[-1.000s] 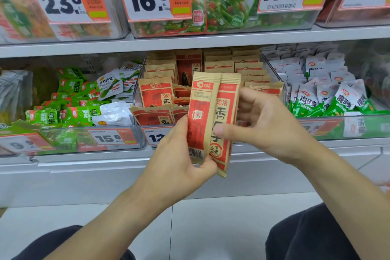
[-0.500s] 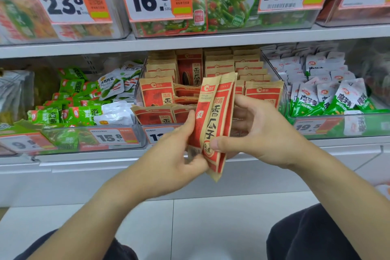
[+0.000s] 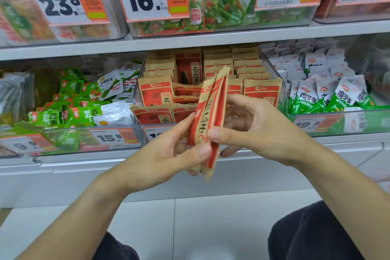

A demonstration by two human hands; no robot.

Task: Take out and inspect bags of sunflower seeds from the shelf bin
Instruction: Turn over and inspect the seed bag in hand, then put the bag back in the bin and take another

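Two sunflower seed bags held upright, long axis near-vertical and edge-on, in front of the shelf bin, pinched between left hand and right hand, both equally near.

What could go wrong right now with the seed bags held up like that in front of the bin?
1. The seed bags are held edge-on, pinched only near their lower ends by the left hand and right hand; one could slip and drop to the floor.
2. Turned this way, their printed faces barely show, so the inspection may miss details.
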